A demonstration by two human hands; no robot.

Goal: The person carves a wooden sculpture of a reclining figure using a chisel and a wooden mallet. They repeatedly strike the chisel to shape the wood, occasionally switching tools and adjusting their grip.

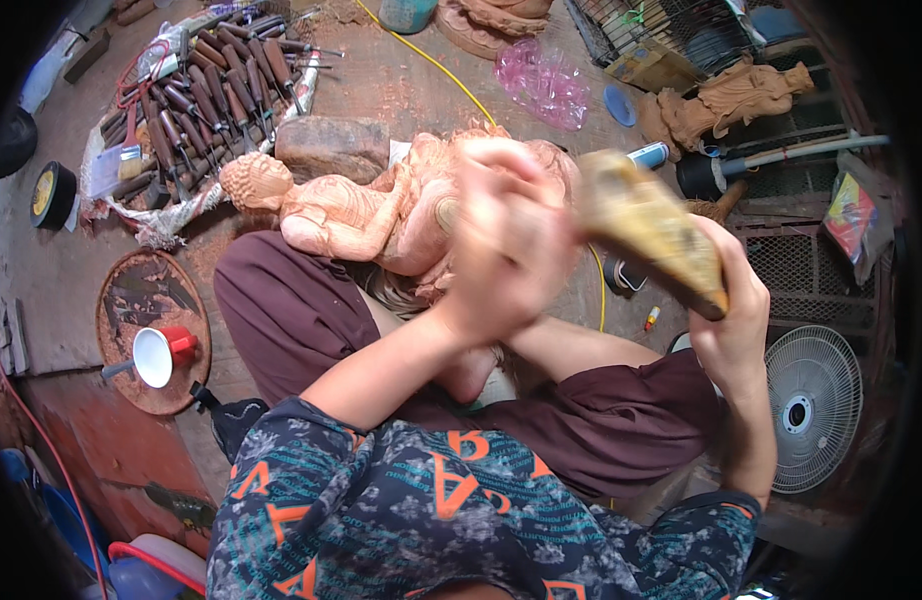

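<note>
A carved wooden figure [341, 215] with a knobbly, curled-looking head lies on its side across the floor in front of my crossed legs. Over its lower part is my left hand [511, 240], smeared by motion, its fingers curled closed round something I cannot make out. My right hand [731, 300] grips a worn, yellowish wooden mallet [651, 230], blurred and raised to the right of my left hand. The mallet's near end is close to the left hand; whether they touch cannot be told.
Many dark-handled carving chisels [211, 90] lie on a cloth at the far left. A wooden block [331, 145] sits behind the figure. A red-and-white cup [161, 355] stands on a round board. On the right are a fan [806, 410] and another carving [726, 100]; a yellow cord [431, 60] crosses the floor.
</note>
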